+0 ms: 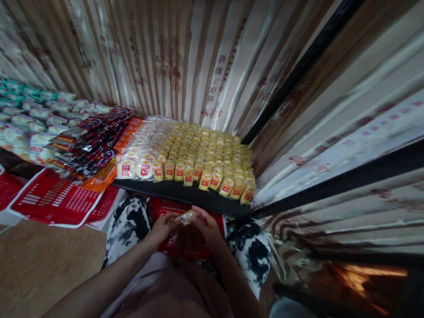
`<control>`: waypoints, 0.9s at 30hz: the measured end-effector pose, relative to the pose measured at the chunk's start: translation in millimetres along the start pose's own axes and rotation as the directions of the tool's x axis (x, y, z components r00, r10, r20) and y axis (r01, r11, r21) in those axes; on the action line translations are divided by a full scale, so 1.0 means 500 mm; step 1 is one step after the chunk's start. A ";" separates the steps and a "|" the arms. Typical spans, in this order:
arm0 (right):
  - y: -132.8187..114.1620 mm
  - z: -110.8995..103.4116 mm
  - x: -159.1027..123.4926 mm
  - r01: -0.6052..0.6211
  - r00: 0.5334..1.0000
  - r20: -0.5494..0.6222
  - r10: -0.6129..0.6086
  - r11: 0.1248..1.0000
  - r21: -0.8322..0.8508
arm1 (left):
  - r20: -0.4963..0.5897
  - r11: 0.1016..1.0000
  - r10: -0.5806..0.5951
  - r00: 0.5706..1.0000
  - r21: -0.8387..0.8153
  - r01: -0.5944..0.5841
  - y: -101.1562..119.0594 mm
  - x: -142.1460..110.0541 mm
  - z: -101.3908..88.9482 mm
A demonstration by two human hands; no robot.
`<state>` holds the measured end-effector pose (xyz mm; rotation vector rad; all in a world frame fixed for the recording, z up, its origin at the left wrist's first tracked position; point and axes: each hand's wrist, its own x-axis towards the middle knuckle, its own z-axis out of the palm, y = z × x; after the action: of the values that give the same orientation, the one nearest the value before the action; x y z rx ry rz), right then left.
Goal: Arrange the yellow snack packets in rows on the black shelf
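Note:
Between my two hands, above my lap, is a small shiny wrapped packet (185,218) with a crinkled, yellowish clear wrapper. My left hand (163,228) grips one end of it, fingers closed. The other end is pinched by my right hand (208,227). What is inside the wrapper is too blurred to make out. Just beyond my hands, rows of yellow wrapped snack packs (206,166) with red labels stand close together on a black shelf (190,192). White round packs in clear wrappers (135,167) adjoin them on the left.
Dark snack pouches (91,141) lie piled over an orange sheet (101,176), left of the white packs. Green and white packets (26,110) fill the far left. Red printed sheets (58,196) hang off the shelf front. Pleated printed plastic (206,54) rises behind, with a black frame bar (305,63).

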<state>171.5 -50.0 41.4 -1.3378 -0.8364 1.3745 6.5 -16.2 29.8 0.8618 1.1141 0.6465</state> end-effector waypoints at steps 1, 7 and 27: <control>-0.004 0.001 -0.003 -0.007 1.000 0.007 0.006 0.999 0.052 | -0.005 1.000 0.000 1.000 -0.026 0.000 0.005 -0.003 0.002; -0.029 -0.001 -0.016 -0.020 0.998 0.066 0.008 0.981 0.194 | -0.025 0.996 0.030 0.999 -0.078 -0.032 0.028 -0.008 0.006; -0.052 0.027 -0.018 -0.042 0.982 -0.173 0.078 0.978 0.204 | 0.042 0.905 0.371 0.928 0.210 -0.371 0.076 -0.052 -0.012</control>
<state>162.1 -49.5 70.6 -1.3159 -0.5265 1.3238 -8.6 -15.5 73.9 1.2798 1.0386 0.8490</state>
